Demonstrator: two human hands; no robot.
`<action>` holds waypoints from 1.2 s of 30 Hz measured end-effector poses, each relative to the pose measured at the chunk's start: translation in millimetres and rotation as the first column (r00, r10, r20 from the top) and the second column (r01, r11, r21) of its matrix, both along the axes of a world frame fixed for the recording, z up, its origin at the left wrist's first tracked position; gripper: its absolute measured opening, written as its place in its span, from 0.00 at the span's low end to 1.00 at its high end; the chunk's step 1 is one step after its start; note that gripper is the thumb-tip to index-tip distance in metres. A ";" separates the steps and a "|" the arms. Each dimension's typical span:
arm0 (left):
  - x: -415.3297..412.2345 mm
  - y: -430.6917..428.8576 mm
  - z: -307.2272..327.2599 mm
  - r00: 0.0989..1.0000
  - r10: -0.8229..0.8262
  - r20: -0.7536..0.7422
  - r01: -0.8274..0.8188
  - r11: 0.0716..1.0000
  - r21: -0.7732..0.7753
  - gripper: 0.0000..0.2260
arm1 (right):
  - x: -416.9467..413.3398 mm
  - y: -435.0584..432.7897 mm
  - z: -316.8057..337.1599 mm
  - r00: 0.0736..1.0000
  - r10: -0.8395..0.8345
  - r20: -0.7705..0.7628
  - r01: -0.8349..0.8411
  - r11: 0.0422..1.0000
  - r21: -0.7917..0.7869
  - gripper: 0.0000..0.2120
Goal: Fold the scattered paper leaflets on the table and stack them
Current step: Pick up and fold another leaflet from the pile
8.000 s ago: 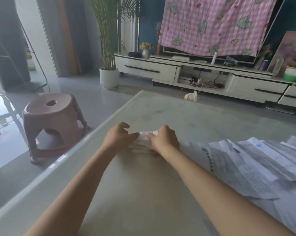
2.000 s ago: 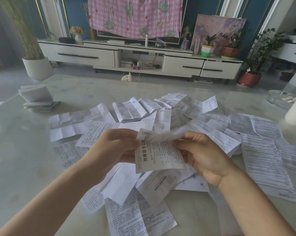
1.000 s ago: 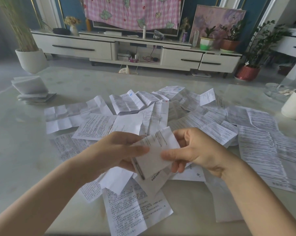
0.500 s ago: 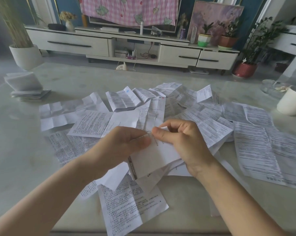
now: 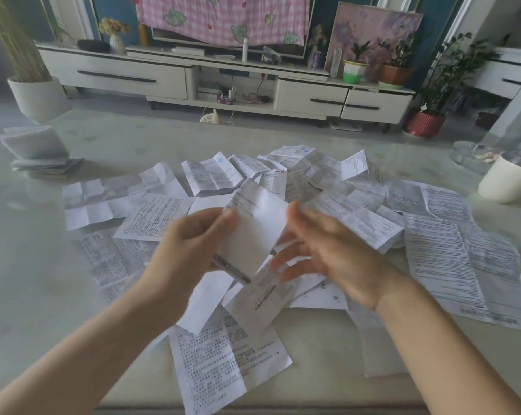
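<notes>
Hands apart | left hand (image 5: 190,250) pinches folded leaflet (image 5: 253,229) above loose pile (image 5: 433,250) | right hand (image 5: 331,253) spread, blurred, beside leaflet | folded stack (image 5: 40,154) left of pile

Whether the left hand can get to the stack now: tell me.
Probably yes: the left hand grips a folded leaflet, but only flat leaflets and bare table lie between it and the stack.

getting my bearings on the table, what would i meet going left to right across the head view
stack of folded leaflets → left hand → folded leaflet held up by the left hand → right hand → white container
</notes>
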State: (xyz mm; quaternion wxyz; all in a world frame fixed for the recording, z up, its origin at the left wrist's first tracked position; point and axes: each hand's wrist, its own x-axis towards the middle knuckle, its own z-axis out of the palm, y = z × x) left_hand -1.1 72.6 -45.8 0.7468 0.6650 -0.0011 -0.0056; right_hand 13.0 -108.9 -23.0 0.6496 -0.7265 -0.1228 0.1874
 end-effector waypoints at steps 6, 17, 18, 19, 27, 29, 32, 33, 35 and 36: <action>0.8 -5.0 -2.0 0.998 0.054 -0.045 -0.054 0.999 0.000 0.11 | 1.9 19.3 -11.3 0.990 -0.141 0.003 0.141 0.990 0.005 0.12; 4.2 10.2 0.8 0.989 -0.075 -0.124 0.066 0.995 -0.071 0.12 | 4.6 16.4 -13.5 0.996 -0.033 -0.086 0.046 0.987 0.153 0.12; 4.7 11.1 0.5 0.989 -0.078 -0.125 0.070 0.995 -0.069 0.12 | 3.7 16.6 -14.1 0.996 -0.032 -0.078 0.043 0.989 0.144 0.11; 5.0 11.9 0.1 0.989 -0.087 -0.120 0.081 0.995 -0.055 0.11 | 3.1 16.5 -14.5 0.997 -0.037 -0.066 0.045 0.990 0.131 0.10; 4.7 8.4 -6.9 0.999 -0.042 0.033 0.032 0.964 0.266 0.03 | 1.0 28.5 -27.8 0.970 -0.213 0.114 0.213 0.977 0.013 0.07; 5.5 9.1 -8.1 1.000 -0.014 0.027 0.007 0.971 0.239 0.04 | 0.3 32.4 -28.7 0.955 -0.256 0.147 0.255 0.967 0.025 0.06; 5.7 10.7 -8.4 0.999 0.042 -0.019 -0.039 0.989 0.143 0.03 | -0.4 30.3 -25.1 0.967 -0.247 0.066 0.243 0.968 0.066 0.08; 5.6 9.9 -8.4 0.997 0.067 -0.040 -0.063 0.993 0.100 0.03 | -0.8 28.7 -23.4 0.974 -0.226 0.005 0.225 0.971 0.079 0.08; 6.5 7.2 -8.3 0.989 0.104 -0.107 -0.103 0.995 0.012 0.04 | -2.4 24.5 -20.5 0.979 -0.189 -0.072 0.195 0.977 0.085 0.07; 7.1 4.7 -7.5 0.984 0.104 -0.142 -0.107 0.994 -0.014 0.05 | -2.5 21.4 -19.3 0.977 -0.200 -0.073 0.205 0.977 0.066 0.06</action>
